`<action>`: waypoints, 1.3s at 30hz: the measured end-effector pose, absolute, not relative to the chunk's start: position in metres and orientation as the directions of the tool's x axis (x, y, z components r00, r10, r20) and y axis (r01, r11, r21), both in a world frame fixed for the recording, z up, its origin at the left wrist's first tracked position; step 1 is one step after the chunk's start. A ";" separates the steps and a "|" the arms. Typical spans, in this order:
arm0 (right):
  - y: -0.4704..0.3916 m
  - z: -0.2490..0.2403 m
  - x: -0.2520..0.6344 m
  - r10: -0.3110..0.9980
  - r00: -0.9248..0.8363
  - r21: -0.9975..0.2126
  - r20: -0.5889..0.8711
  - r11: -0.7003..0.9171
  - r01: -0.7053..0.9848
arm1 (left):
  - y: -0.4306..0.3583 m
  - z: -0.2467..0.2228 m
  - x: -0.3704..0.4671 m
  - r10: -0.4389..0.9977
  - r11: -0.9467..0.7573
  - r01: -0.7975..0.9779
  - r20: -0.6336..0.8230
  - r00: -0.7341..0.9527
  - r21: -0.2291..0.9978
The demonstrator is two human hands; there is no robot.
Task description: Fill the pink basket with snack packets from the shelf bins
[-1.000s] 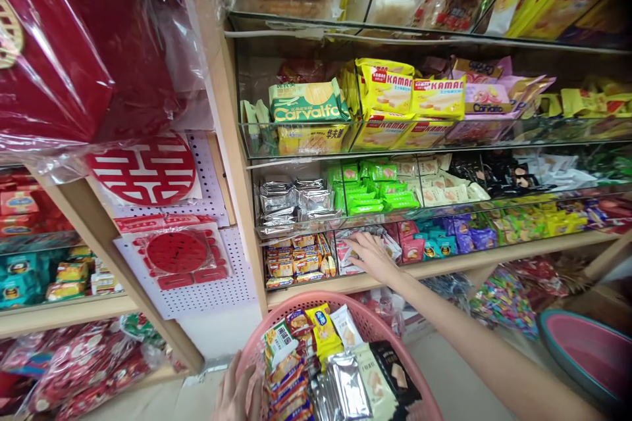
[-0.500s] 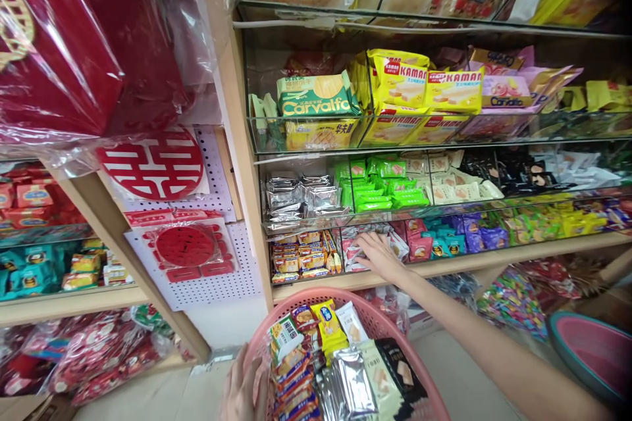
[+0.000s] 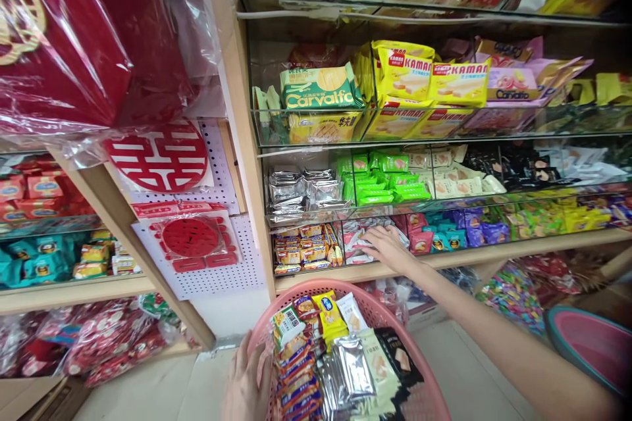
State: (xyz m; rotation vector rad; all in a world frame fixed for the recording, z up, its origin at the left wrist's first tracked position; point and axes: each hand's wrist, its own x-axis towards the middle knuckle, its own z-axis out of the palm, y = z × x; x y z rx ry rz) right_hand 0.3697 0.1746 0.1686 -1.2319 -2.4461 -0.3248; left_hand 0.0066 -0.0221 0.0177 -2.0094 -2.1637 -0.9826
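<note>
My left hand [image 3: 248, 371] grips the left rim of a pink plastic basket [image 3: 428, 368], fingers bent over its edge. Inside lie silver packets [image 3: 351, 368], a column of orange-and-blue wrapped snacks [image 3: 299, 375], a yellow packet [image 3: 330, 317], a white one [image 3: 351, 313], pale green packets [image 3: 378, 368] and black ones [image 3: 402, 356]. My right hand [image 3: 388, 247] reaches over the basket into a shelf compartment of white-and-pink snack packets [image 3: 354, 237]. Its fingers are stretched out and touch the packets; the fingertips are partly hidden among them.
Glass-fronted shelves carry yellow wafer bags [image 3: 402, 75], green packets [image 3: 395, 177] and teal packets [image 3: 448, 237]. A wooden post [image 3: 247, 145] stands left of them. At the lower right is a pink tub with a teal rim [image 3: 587, 348]. A wrapped red box [image 3: 74, 33] hangs upper left.
The view has shifted slightly. My right hand has moved a little within the white-and-pink packets. My left hand stays on the basket rim.
</note>
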 end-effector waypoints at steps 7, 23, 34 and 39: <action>0.132 0.196 0.378 0.709 -0.446 -0.100 0.546 0.584 0.805 | -0.025 0.030 0.011 0.898 -0.031 0.897 0.407 -0.169 0.441; 0.031 0.152 0.308 0.876 -0.478 -0.947 0.073 0.212 0.243 | -0.029 0.045 0.017 0.925 -0.001 0.885 0.337 -0.176 0.466; -0.024 0.108 0.251 0.778 -0.621 -0.936 -0.092 0.146 0.321 | -0.030 0.050 0.021 0.927 -0.039 0.874 0.345 -0.149 0.484; -0.039 0.081 0.224 0.777 -0.612 -0.929 -0.145 0.106 0.354 | -0.033 0.054 0.022 0.931 -0.036 0.878 0.336 -0.144 0.476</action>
